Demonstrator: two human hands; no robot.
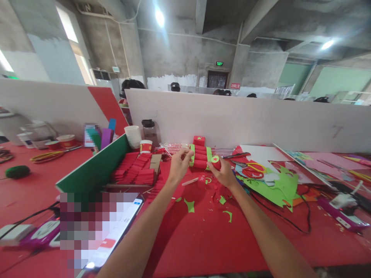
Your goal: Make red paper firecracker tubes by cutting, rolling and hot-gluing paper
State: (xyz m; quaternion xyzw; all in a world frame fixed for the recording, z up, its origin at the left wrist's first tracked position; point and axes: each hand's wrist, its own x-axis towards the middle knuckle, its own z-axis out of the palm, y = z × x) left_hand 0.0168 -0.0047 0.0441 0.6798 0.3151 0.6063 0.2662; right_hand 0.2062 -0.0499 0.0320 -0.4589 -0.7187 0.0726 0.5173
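Several red paper rolls with light-green bands [201, 156] lie side by side on the red tabletop. My right hand [225, 173] is closed around a single red roll [215, 162] whose green end disc, marked with a red star, faces me. At the left ends of the row is my left hand [180, 161]; its thumb and forefinger are bent together in a pinch. Whether those fingertips grip a roll or something small, I cannot tell. Behind the row sits a red piece with a yellow star [199, 140].
Green paper scraps [190, 205] dot the table. On the right are scissors [256, 168] and a cut green sheet [274, 183]. Stacked red strips [133, 168] lie left, beside a green divider [94, 170] and a phone [116, 227]. A white partition [246, 119] stands behind.
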